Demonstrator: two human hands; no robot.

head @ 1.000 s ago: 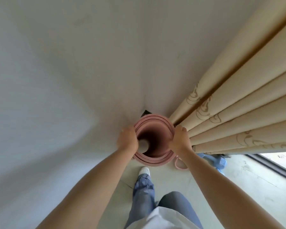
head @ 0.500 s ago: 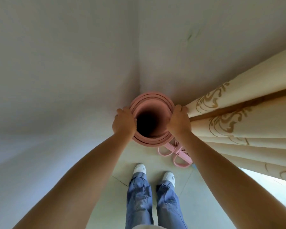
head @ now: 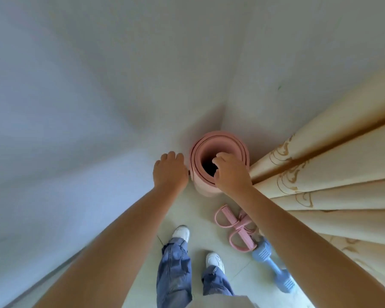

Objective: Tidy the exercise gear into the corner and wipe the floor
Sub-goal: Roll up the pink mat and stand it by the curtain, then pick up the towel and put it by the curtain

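A rolled pink yoga mat point(head: 206, 185) stands upright in the corner where the two walls meet, its hollow end facing me. My right hand point(head: 232, 172) grips the near right part of its top rim, with the fingertips curled over into the hollow. Just left of the roll, my left hand point(head: 170, 172) is off the rim with loosely curled fingers, and its edge is against the mat's outer side. A pink pull-rope exerciser point(head: 233, 227) and a blue dumbbell point(head: 273, 265) lie on the floor to the right of my feet.
A cream curtain with gold embroidery point(head: 320, 174) hangs in folds right beside the mat and the gear. Pale walls point(head: 98, 107) close the corner on the left and at the back. My white shoes point(head: 180, 233) stand on the light tiled floor point(head: 200, 210).
The mat has gone down into the corner and now stands there. My left hand has come off the rim to the mat's side. My right hand has shifted onto the rim's near right edge.
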